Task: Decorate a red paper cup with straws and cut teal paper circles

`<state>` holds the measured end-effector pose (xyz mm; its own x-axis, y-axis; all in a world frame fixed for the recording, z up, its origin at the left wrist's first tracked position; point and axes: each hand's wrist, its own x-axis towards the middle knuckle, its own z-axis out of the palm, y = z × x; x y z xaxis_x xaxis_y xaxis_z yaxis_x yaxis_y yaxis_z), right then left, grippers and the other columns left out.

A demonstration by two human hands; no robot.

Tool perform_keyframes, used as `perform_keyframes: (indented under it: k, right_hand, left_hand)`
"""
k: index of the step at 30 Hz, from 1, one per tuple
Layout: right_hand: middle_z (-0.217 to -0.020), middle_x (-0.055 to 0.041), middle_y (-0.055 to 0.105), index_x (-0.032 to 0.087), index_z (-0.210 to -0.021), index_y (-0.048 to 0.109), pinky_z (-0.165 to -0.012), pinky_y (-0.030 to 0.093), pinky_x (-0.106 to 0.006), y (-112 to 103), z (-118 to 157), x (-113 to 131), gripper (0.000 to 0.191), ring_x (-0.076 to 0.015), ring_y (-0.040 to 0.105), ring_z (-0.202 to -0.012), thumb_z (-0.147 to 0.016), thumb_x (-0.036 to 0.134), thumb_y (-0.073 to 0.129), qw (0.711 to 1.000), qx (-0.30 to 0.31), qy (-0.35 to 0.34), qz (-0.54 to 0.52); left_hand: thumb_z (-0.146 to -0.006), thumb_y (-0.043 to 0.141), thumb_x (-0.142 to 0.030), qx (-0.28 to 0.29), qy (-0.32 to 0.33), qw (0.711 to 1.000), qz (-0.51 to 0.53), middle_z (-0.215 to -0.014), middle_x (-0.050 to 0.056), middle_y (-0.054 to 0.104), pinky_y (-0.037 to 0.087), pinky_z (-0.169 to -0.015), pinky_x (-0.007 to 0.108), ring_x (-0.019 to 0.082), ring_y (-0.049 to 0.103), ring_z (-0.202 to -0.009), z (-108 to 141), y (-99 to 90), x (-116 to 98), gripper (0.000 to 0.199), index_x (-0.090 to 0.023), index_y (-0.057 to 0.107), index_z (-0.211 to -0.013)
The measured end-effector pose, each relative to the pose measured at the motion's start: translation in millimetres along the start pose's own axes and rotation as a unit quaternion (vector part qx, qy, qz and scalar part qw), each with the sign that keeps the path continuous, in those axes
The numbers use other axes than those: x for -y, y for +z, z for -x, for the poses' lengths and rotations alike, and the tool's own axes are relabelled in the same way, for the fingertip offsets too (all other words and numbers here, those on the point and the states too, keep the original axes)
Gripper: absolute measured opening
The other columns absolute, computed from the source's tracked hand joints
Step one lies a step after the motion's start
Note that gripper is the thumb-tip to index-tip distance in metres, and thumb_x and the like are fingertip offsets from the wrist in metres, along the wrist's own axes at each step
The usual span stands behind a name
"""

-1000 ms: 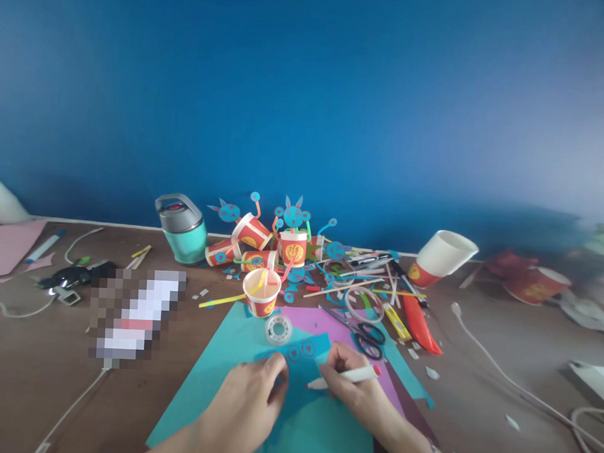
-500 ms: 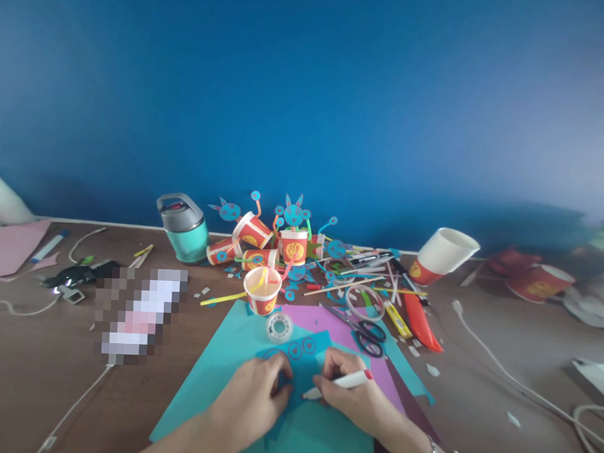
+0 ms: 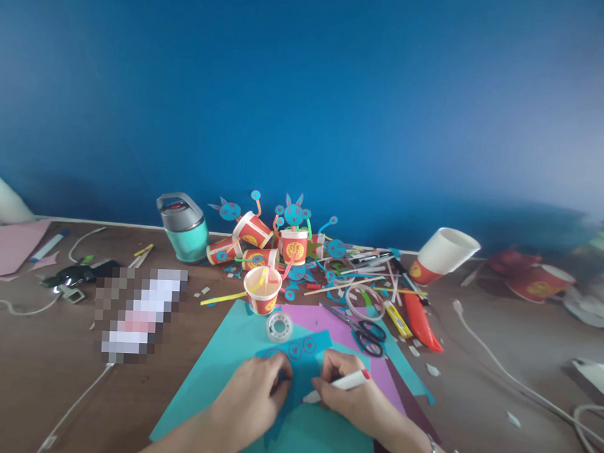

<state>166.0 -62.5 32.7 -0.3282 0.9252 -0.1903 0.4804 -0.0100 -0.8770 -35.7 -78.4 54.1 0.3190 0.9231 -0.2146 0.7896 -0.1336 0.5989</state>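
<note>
My right hand (image 3: pixel 347 391) is closed around a white marker pen with a red cap end (image 3: pixel 352 380). Its tip points left and meets a darker blue piece of paper (image 3: pixel 303 377). Along the top edge of that piece run several small red circles with hearts inside. My left hand (image 3: pixel 255 391) rests on its left side, fingers curled and pressed against it. Beneath lies a large turquoise sheet (image 3: pixel 210 376), partly over a purple sheet (image 3: pixel 303 317). A clear roll of tape (image 3: pixel 279 326) sits just beyond the blue piece.
Black-handled scissors (image 3: pixel 370 336), a yellow cutter (image 3: pixel 397 319) and paper scraps lie to the right. Behind stand red paper cups (image 3: pixel 262 298) with straws and blue cut-outs. A turquoise flask (image 3: pixel 184 231) is at the back left, a tilted white-and-red cup (image 3: pixel 443 256) at the back right.
The marker and my right hand have shifted very slightly left and down. My left hand stays almost where it was, and the other things have not moved.
</note>
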Motion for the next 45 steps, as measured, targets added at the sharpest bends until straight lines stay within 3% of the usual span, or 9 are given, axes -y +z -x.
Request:
perform_keyframes:
  k: [11,22,28,45]
  right_hand:
    - [-0.055,0.0049,0.05,0.02,-0.061,0.046,-0.048,0.03,-0.022,1.9,-2.5,-3.8,0.028,-0.0107,0.042,-0.054,-0.077,0.031,0.066,0.999,-0.012,-0.004,-0.033]
    - [-0.058,0.0053,0.049,0.02,-0.061,0.046,-0.05,0.03,-0.023,3.2,-2.1,4.7,0.026,-0.0108,0.042,-0.055,-0.075,0.028,0.068,0.999,-0.031,0.009,-0.04]
    - [-0.059,0.0042,0.054,0.021,-0.062,0.048,-0.052,0.032,-0.024,4.2,-3.4,3.8,0.025,-0.0124,0.045,-0.057,-0.076,0.029,0.068,0.999,-0.037,0.005,-0.034]
    - [-0.059,0.0056,0.047,0.021,-0.065,0.047,-0.051,0.03,-0.024,7.8,-6.9,-2.8,0.026,-0.0117,0.04,-0.056,-0.079,0.031,0.067,0.997,-0.073,0.005,-0.008]
  left_hand:
    - [-0.087,0.053,-0.013,-0.005,-0.003,1.0,0.006,-0.073,0.0,0.067,0.042,-0.066,0.024,0.018,0.064,-0.071,-0.3,5.5,5.6,0.022,-0.021,0.062,-0.105]
    - [-0.087,0.051,-0.011,-0.017,0.008,1.0,0.003,-0.074,0.0,0.068,0.044,-0.07,0.026,0.019,0.066,-0.074,-0.6,9.3,9.5,0.023,-0.021,0.062,-0.106]
    - [-0.087,0.05,-0.011,-0.012,0.009,1.0,0.003,-0.073,0.0,0.068,0.044,-0.069,0.025,0.019,0.066,-0.073,-0.1,7.7,8.0,0.024,-0.021,0.061,-0.106]
    - [-0.088,0.051,-0.011,-0.003,-0.002,1.0,0.004,-0.072,-0.001,0.068,0.043,-0.067,0.024,0.019,0.066,-0.071,-0.2,5.1,5.7,0.024,-0.021,0.063,-0.106]
